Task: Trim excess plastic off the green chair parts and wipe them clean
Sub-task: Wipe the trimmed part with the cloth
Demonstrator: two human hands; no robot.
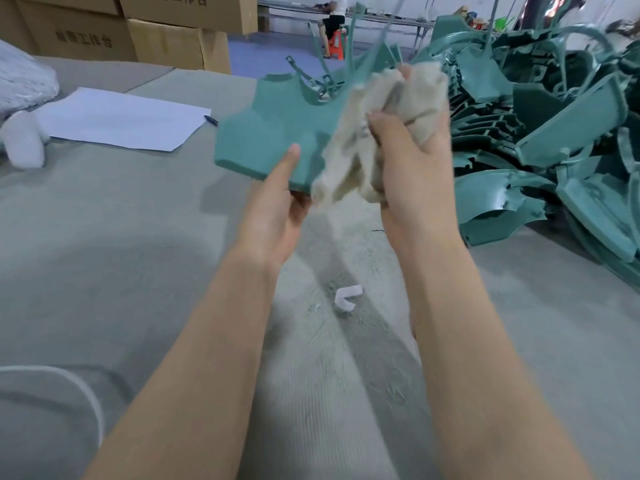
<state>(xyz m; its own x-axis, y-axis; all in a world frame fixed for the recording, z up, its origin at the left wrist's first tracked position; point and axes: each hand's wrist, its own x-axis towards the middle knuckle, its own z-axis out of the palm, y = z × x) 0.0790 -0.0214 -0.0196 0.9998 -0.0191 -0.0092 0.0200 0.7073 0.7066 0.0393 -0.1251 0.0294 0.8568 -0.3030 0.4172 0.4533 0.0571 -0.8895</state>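
Note:
A flat green chair part point(273, 133) is held up above the grey table point(121, 237). My left hand point(277, 206) grips its near edge, thumb on top and fingers underneath. My right hand point(412, 161) clutches a crumpled beige cloth point(360, 147) and holds it against the right side of the part. Thin green sprue stems point(349, 46) stick up from the far end of the part. The cloth hides the part's right edge.
A large heap of green chair parts point(540, 133) fills the right side. A small white plastic scrap point(348, 297) lies on the table near me. White paper point(121, 119) with a pen point(211, 120), a white fluffy bundle point(24, 81) and cardboard boxes point(166, 32) sit at far left.

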